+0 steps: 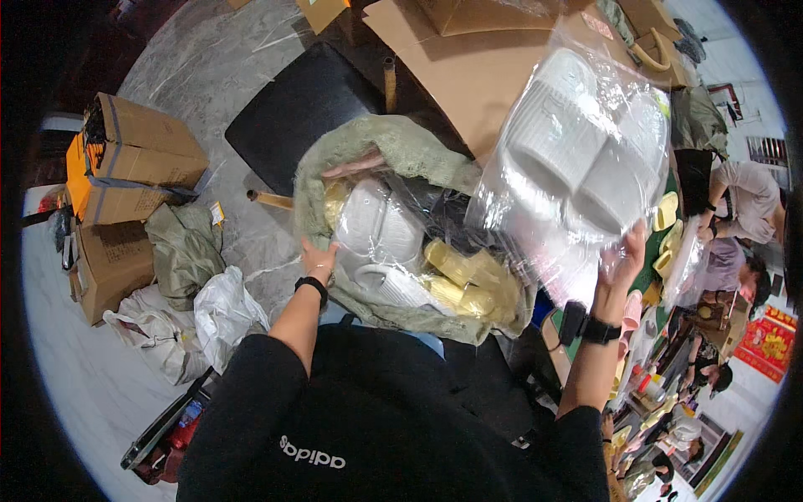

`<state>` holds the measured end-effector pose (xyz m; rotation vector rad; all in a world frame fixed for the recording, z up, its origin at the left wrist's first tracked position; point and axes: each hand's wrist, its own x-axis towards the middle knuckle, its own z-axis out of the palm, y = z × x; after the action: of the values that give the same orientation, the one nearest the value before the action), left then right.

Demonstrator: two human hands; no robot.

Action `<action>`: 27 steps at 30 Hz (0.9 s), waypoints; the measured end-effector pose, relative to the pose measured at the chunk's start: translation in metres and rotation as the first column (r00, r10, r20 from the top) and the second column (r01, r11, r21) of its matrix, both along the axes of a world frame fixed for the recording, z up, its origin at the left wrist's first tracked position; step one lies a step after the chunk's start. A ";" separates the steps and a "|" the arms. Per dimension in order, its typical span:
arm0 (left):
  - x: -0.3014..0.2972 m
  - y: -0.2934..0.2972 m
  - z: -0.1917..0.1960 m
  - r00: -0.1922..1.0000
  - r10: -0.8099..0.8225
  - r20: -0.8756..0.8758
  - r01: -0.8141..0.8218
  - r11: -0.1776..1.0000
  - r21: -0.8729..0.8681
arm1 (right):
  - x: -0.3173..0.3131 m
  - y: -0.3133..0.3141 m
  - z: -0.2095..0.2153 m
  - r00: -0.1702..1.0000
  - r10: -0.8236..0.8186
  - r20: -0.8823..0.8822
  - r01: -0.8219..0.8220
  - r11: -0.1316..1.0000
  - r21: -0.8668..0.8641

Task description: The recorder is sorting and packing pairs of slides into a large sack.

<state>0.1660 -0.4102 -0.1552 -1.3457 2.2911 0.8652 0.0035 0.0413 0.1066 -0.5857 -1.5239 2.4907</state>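
A large clear plastic bag (535, 188) with a pair of white ribbed slide slippers (559, 125) inside is raised at the upper right. My right hand (623, 261) is closed on the bag's lower edge. Below me a green woven sack (335, 142) gapes with its rim rolled outward. My left hand (318, 261) grips the left side of that rim. Inside the sack lie bagged slippers: white ones (381, 222) on the left and yellow ones (468, 276) on the right. Shiny wrapping partly hides the sack's deeper contents.
A black stool seat (305, 117) stands beyond the sack, and flat cardboard (452, 75) lies past it. Cartons (150, 159) and white sacks (226, 314) sit to the left. At the right a long table holds loose slippers (667, 222), with several people (744, 201) alongside.
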 end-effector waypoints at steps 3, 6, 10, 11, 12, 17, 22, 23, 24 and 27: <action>-0.002 -0.014 -0.002 0.905 0.348 0.246 -0.423 0.803 0.420 | 0.045 -0.032 0.019 0.981 0.185 -0.060 -0.189 0.980 -0.064; 0.039 -0.064 -0.035 1.000 -0.002 -0.030 0.016 0.867 0.499 | 0.067 -0.070 -0.005 0.941 0.321 0.109 -0.317 0.947 -0.051; 0.030 -0.082 0.046 0.973 -0.204 -0.111 0.212 0.975 0.069 | 0.082 -0.093 -0.073 0.824 0.464 0.326 -0.514 0.853 0.085; 0.023 -0.086 0.078 0.996 -0.011 -0.087 0.026 0.985 0.173 | 0.088 -0.102 -0.100 0.835 0.476 0.276 -0.511 0.857 0.067; 0.039 -0.101 0.073 0.996 0.009 -0.092 0.005 0.988 0.154 | 0.089 -0.120 -0.126 0.756 0.480 0.445 -0.649 0.639 0.413; 0.071 -0.143 0.046 0.932 0.026 -0.361 -0.027 1.000 0.003 | 0.108 -0.180 -0.160 0.473 0.404 0.783 -0.839 -0.067 0.541; 0.013 -0.066 0.094 0.884 -0.232 -0.405 0.257 0.966 0.006 | 0.138 -0.190 -0.149 0.619 0.557 0.554 -0.539 -0.211 0.815; 0.019 -0.073 0.084 0.885 -0.370 -0.282 0.363 0.929 -0.079 | 0.135 -0.207 -0.120 0.484 0.472 0.737 -0.677 -0.331 0.657; 0.000 -0.046 0.109 0.834 -0.451 -0.318 0.492 0.869 0.059 | 0.147 -0.181 -0.166 0.539 0.526 0.658 -0.593 -0.317 0.740; 0.003 -0.037 0.090 0.517 -0.767 -0.380 0.700 0.634 -0.328 | 0.155 -0.182 -0.170 0.599 0.571 0.561 -0.599 -0.145 0.787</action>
<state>0.1692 -0.4477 -0.0656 -0.0168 2.9499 0.7861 0.1587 -0.1408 -0.0636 0.5098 -3.3823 0.9738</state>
